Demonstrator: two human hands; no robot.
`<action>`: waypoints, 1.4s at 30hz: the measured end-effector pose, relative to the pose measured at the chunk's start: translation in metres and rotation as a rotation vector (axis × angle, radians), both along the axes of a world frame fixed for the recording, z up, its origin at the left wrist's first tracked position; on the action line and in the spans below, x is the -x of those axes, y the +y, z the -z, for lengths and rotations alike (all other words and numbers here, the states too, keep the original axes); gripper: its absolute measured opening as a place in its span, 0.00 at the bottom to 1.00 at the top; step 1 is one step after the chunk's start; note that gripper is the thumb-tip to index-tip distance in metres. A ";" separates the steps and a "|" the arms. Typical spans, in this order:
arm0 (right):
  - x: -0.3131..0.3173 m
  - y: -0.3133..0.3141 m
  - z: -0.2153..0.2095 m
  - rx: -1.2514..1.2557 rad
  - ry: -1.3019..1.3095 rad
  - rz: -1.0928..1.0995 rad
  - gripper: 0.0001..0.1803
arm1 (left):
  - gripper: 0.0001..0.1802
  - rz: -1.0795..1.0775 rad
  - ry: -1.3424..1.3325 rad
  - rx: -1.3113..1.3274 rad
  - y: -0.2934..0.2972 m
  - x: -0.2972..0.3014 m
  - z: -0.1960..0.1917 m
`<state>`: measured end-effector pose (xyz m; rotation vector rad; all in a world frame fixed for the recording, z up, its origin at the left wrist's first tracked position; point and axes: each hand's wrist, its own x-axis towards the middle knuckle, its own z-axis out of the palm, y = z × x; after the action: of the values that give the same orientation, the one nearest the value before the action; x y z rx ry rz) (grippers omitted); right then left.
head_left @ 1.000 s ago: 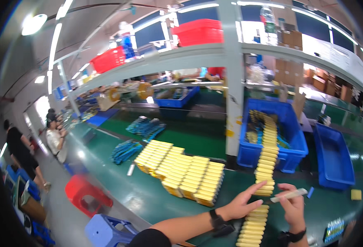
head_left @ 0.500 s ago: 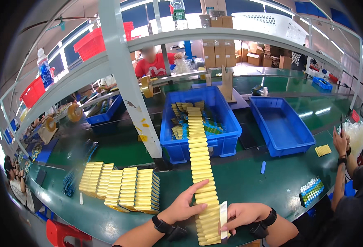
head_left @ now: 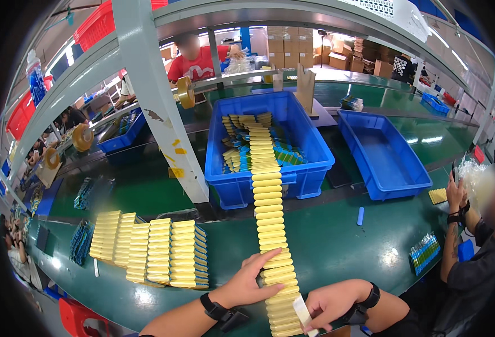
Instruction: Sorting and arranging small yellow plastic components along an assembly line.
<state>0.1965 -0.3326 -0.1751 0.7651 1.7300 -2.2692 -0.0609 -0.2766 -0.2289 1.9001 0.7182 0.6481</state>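
A long row of yellow, rounded-end pieces [head_left: 269,222], lying side by side, runs from inside a blue bin [head_left: 270,178] over its front rim to the near table edge. My left hand [head_left: 247,283] rests at the row's left side, thumb and forefinger spread apart on top of the pieces. At the right side of the row, my right hand [head_left: 337,303] pinches a flat white strip [head_left: 302,312], which slants across the nearest pieces. More yellow pieces with blue-green parts lie loosely in the bin.
Stacked yellow pieces [head_left: 160,253] stand left on the green table [head_left: 225,238]. A shallow blue tray [head_left: 382,157] is at right, with a small blue stick [head_left: 361,216] in front. A white post [head_left: 157,106] rises left of the bin. A co-worker [head_left: 477,236] sits at right.
The view has shifted, so the shelf sits higher in the picture. The white strip has gone from nearly upright to slanted, with my right hand still holding it. My left hand stays on the row.
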 end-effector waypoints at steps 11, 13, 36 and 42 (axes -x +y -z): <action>0.007 0.009 0.017 -1.305 0.269 0.790 0.17 | 0.52 -0.023 -0.027 -0.057 -0.001 -0.002 -0.003; 0.017 0.009 0.020 -1.465 0.248 0.687 0.24 | 0.53 -0.019 0.007 -0.166 0.000 -0.003 -0.004; -0.018 -0.006 0.006 -0.249 0.292 0.122 0.12 | 0.51 0.180 -0.442 0.221 -0.021 -0.004 -0.033; -0.004 -0.017 -0.025 0.007 0.240 0.097 0.14 | 0.45 0.107 -0.308 0.219 -0.006 -0.004 -0.023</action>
<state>0.2007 -0.3498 -0.1505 0.6078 1.8186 -2.5214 -0.0572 -0.2822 -0.2059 1.5816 0.4665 0.7427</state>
